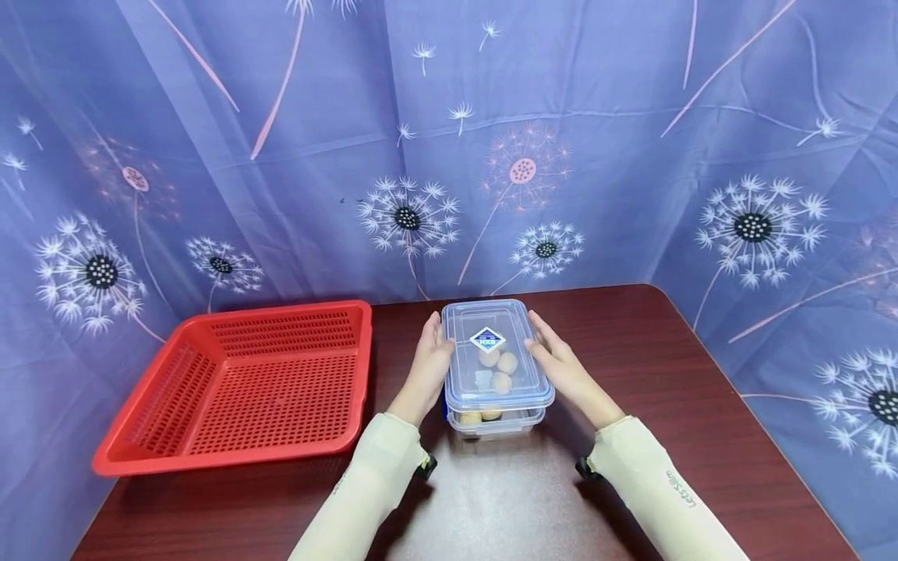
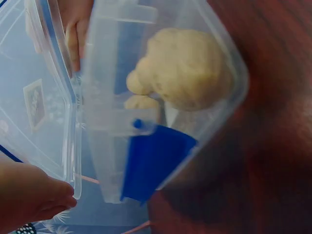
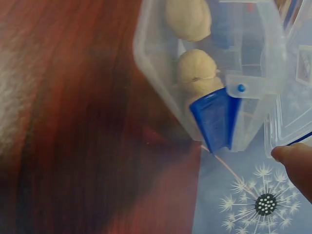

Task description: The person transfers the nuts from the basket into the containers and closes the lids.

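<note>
Both hands hold a clear lid with a blue rim (image 1: 484, 389) over a clear plastic box (image 1: 501, 427), and a gap shows between lid and box in the wrist views. My left hand (image 1: 426, 370) grips the lid's left edge, thumb on top. On the opposite edge, my right hand (image 1: 564, 372) grips it the same way. A diamond-shaped label (image 1: 487, 339) marks the lid. Inside the box lie several tan walnuts (image 3: 197, 70). Blue latch flaps hang outward from the box sides, one flap (image 2: 156, 158) in the left wrist view and another flap (image 3: 217, 117) in the right.
Left of the box stands a red perforated plastic basket (image 1: 281, 405) on the dark wooden table (image 1: 645, 366). A blue curtain with dandelion prints (image 1: 596, 179) hangs behind and along the table's sides. Both forearms wear pale sleeves (image 1: 382, 475).
</note>
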The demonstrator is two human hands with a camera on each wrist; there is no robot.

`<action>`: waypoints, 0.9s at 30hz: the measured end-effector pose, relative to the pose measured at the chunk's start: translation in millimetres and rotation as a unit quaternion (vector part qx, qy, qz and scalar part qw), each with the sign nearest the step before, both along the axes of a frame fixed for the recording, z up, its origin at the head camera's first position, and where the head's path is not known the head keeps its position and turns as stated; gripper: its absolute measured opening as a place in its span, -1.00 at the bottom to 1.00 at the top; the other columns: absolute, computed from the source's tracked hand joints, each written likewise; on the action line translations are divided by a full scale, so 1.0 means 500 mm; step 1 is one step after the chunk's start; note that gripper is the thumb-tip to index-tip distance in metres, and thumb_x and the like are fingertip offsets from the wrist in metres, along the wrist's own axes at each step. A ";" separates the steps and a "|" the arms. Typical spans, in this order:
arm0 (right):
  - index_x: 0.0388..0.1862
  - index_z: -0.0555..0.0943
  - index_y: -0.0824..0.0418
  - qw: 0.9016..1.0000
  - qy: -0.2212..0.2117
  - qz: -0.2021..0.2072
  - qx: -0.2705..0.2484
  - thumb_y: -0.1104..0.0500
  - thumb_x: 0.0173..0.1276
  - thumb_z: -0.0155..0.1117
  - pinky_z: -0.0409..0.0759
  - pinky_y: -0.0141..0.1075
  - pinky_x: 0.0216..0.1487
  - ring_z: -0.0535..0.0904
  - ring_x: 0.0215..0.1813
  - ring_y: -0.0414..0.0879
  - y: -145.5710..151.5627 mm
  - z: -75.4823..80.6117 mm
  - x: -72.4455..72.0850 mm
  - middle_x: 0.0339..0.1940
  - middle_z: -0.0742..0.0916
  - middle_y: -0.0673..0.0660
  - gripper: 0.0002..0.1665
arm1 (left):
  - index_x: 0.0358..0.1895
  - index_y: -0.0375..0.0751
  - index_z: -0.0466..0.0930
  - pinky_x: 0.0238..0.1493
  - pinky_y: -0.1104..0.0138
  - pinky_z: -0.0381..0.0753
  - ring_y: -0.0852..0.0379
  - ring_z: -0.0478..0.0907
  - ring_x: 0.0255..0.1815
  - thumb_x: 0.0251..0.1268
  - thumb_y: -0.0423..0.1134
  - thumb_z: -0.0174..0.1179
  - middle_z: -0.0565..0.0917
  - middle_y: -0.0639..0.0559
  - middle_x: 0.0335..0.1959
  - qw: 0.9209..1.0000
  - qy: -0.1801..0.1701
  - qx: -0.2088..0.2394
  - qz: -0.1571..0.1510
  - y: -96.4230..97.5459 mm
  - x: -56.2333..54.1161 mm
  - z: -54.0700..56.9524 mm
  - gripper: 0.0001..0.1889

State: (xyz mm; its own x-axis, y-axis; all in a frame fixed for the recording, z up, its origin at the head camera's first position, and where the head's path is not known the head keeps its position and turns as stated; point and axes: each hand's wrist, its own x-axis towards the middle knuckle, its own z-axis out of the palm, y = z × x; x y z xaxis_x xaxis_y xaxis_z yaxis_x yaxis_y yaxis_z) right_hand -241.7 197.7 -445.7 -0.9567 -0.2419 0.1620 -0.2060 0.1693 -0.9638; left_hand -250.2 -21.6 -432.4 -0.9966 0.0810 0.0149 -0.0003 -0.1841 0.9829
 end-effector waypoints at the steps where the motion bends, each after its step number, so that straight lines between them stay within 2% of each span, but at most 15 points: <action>1: 0.54 -0.06 0.32 1.000 0.004 0.003 0.004 0.25 0.55 -0.09 0.01 -0.03 0.44 -0.07 0.53 0.16 0.000 -0.004 -0.001 0.54 0.06 0.33 -0.31 | 0.50 -0.40 -0.28 0.49 0.13 -0.19 -0.08 -0.28 0.55 0.39 -0.56 -0.26 -0.20 -0.28 0.55 1.000 -0.001 -0.003 -0.002 -0.001 0.000 -0.004 -0.33; 7: 0.52 -0.09 0.41 0.999 0.022 0.023 0.023 0.31 0.53 -0.07 -0.05 0.00 0.45 -0.11 0.53 0.19 0.000 -0.015 -0.002 0.54 0.02 0.36 -0.29 | 0.51 -0.39 -0.27 0.49 0.14 -0.18 -0.07 -0.27 0.55 0.37 -0.58 -0.26 -0.20 -0.27 0.55 1.000 -0.014 -0.023 -0.008 -0.005 -0.003 -0.020 -0.32; 17: 0.51 -0.16 0.45 0.997 0.010 0.043 0.064 0.37 0.46 0.02 0.14 0.11 0.36 -0.05 0.49 0.31 -0.004 -0.026 -0.003 0.53 -0.03 0.43 -0.19 | 0.51 -0.38 -0.26 0.49 0.15 -0.20 -0.08 -0.27 0.55 0.24 -0.64 -0.25 -0.19 -0.25 0.55 0.998 -0.040 -0.048 -0.017 -0.011 -0.006 -0.033 -0.25; 23: 0.50 -0.15 0.50 0.996 0.023 0.044 0.078 0.43 0.42 0.03 0.03 0.13 0.40 -0.06 0.49 0.34 -0.007 -0.031 -0.007 0.51 -0.01 0.47 -0.19 | 0.51 -0.40 -0.22 0.49 0.13 -0.18 -0.11 -0.24 0.54 0.20 -0.64 -0.25 -0.15 -0.27 0.54 0.997 -0.048 -0.066 -0.015 -0.016 -0.012 -0.042 -0.25; 27: 0.48 -0.14 0.54 0.995 0.027 0.048 0.081 0.43 0.41 0.04 0.04 0.15 0.39 -0.04 0.47 0.37 -0.008 -0.027 -0.008 0.49 0.02 0.50 -0.19 | 0.51 -0.40 -0.20 0.49 0.13 -0.16 -0.11 -0.20 0.54 0.19 -0.65 -0.24 -0.10 -0.28 0.54 0.995 -0.051 -0.081 -0.013 -0.016 -0.015 -0.047 -0.25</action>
State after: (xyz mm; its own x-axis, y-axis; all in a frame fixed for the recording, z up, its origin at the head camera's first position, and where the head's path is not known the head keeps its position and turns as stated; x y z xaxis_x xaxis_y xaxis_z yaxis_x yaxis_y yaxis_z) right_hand -245.5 193.6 -459.0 -0.9186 -0.3597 0.1639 -0.2799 0.2990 -0.9123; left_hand -257.6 -29.5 -456.1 -0.9897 0.1004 -0.1016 -0.1043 -0.0216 0.9943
